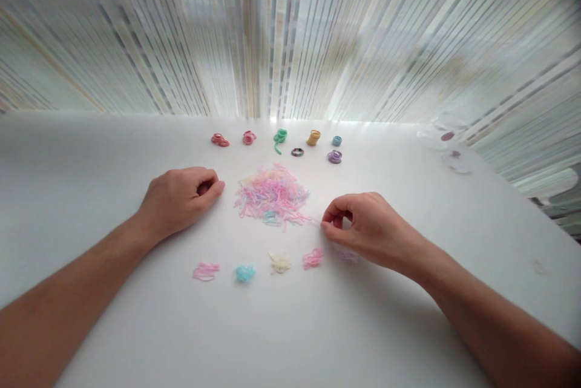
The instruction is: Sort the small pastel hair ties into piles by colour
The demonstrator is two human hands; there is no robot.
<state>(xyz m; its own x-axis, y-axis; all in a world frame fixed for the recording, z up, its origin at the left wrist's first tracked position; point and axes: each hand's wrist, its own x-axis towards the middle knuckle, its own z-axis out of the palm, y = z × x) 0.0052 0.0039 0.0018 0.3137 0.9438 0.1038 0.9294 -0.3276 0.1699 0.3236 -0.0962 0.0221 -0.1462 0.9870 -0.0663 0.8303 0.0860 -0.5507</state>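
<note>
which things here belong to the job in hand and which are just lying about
Likely the job: mixed pastel heap; pale strand pinched by right hand; small piles in front

Apparently lying about: coloured coils behind; multicoloured ring; clear round items

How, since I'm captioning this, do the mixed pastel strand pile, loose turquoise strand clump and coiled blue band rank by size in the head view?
Mixed pastel strand pile
Turquoise strand clump
Coiled blue band, though it lies farther away

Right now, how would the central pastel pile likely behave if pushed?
The pile of thin pastel strands would probably give softly and feel light, being loosely heaped. It would likely spread rather than slide whole, since ends stick out around its edge. Rolling seems unlikely: it lies low and wide.
</note>
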